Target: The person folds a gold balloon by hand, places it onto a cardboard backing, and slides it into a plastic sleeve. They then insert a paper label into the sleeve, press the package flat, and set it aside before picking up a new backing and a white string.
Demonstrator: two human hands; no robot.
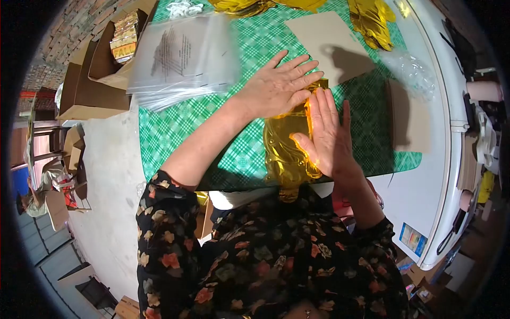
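Note:
A shiny gold foil balloon, flat and deflated, lies on the green checked tablecloth in front of me. Its lower end hangs over the near table edge. My left hand rests palm down across the balloon's upper part, fingers stretched out and pointing right. Flat along the balloon's right side lies my right hand, its fingers straight and pointing away from me. Both hands press on the foil and neither is closed around it. What lies under the palms is hidden.
Clear plastic bags are stacked at the left. A cardboard sheet lies behind my hands, near more gold foil. Crumpled clear plastic and another cardboard piece are at the right. An open carton stands left of the table.

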